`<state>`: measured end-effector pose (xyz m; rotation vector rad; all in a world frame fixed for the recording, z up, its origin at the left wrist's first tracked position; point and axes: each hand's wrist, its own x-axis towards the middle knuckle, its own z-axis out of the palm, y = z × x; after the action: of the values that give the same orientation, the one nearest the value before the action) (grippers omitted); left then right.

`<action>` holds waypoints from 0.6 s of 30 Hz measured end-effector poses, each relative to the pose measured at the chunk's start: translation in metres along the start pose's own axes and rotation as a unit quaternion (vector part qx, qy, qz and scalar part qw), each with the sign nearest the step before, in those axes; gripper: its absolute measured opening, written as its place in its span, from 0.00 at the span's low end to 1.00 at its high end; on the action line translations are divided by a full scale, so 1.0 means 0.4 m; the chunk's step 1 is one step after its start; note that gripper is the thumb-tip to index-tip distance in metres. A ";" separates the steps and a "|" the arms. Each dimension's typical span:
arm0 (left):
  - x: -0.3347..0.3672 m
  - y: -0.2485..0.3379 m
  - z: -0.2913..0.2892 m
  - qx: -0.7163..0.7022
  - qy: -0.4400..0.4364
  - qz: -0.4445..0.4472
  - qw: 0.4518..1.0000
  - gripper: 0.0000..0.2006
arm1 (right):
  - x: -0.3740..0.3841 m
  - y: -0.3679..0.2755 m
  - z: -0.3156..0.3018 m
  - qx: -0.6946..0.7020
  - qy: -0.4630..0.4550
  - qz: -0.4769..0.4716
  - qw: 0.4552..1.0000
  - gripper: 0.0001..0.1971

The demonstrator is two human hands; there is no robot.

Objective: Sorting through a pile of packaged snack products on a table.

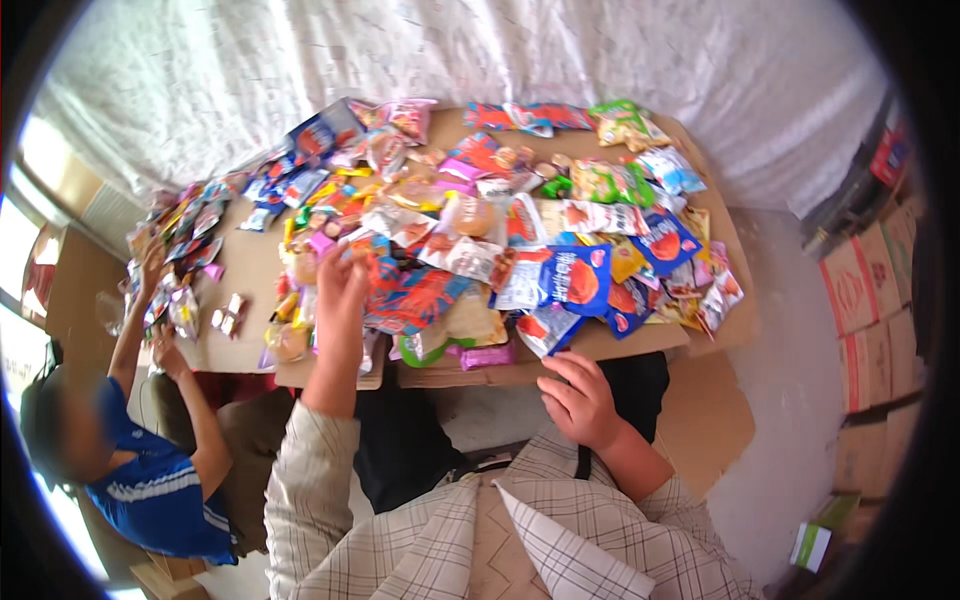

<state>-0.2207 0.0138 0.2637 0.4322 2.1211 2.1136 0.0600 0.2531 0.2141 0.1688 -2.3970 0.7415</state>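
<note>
My left hand (342,295) is over the near left part of a heap of wrapped snacks. Its fingers are bent and blurred, close to a small pink packet (320,242); whether they grip anything is unclear. My right hand (582,405) hovers at the table's near edge with loosely curled fingers slightly apart and nothing visible in them. Just beyond it are a blue and white snack bag (550,328) and a larger blue bag (575,278). Red and blue packages (415,300) lie right of my left hand, with a round wrapped cake (468,215) beyond them.
Cardboard (720,300) covers the table under the heap. At the left, a person in a blue shirt (165,500) has both hands at another pile of small packets (190,225). A white curtain (460,50) hangs behind the table. Cardboard boxes (858,285) are stacked at the right.
</note>
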 end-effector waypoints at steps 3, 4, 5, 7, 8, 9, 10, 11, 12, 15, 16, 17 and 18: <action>-0.135 -0.018 0.035 0.275 -0.079 0.139 0.948 0.26 | 0.051 0.045 -0.028 -0.079 0.033 -0.023 0.996 0.14; -0.157 -0.014 0.035 0.351 -0.122 0.283 0.884 0.27 | 0.074 0.068 -0.043 -0.124 0.023 -0.015 0.992 0.14; -0.177 -0.013 0.038 0.403 -0.147 0.324 0.843 0.28 | 0.100 0.088 -0.045 -0.163 0.031 -0.007 0.986 0.13; -0.213 -0.014 0.044 0.460 -0.178 0.359 0.793 0.29 | 0.150 0.133 -0.047 -0.231 0.028 0.004 0.973 0.13; -0.232 -0.020 0.051 0.467 -0.185 0.354 0.789 0.30 | 0.168 0.154 -0.048 -0.257 0.019 0.003 0.966 0.13; -0.248 -0.027 0.058 0.468 -0.191 0.356 0.786 0.31 | 0.178 0.171 -0.054 -0.266 0.014 0.002 0.964 0.14; -0.261 -0.037 0.066 0.469 -0.196 0.348 0.788 0.31 | 0.182 0.182 -0.056 -0.225 0.025 0.027 0.974 0.14; -0.271 -0.046 0.072 0.465 -0.200 0.347 0.789 0.32 | 0.183 0.192 -0.056 -0.181 0.030 0.055 0.982 0.14; -0.279 -0.054 0.077 0.458 -0.203 0.348 0.792 0.32 | 0.180 0.197 -0.054 -0.136 0.034 0.083 0.987 0.14; -0.302 -0.069 0.088 0.441 -0.220 0.327 0.806 0.33 | 0.148 0.192 -0.063 -0.076 0.115 0.118 0.983 0.15; -0.306 -0.071 0.093 0.428 -0.226 0.320 0.815 0.33 | 0.139 0.185 -0.066 -0.045 0.142 0.139 0.979 0.16; -0.308 -0.074 0.097 0.414 -0.236 0.327 0.816 0.39 | 0.133 0.179 -0.068 -0.014 0.164 0.140 0.976 0.16; -0.309 -0.077 0.104 0.387 -0.227 0.332 0.829 0.42 | 0.126 0.169 -0.072 -0.005 0.160 0.130 0.978 0.16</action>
<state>-0.0948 0.0193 0.2178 1.7605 2.6168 0.9740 0.0150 0.3281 0.2309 -0.2566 -2.1326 0.8073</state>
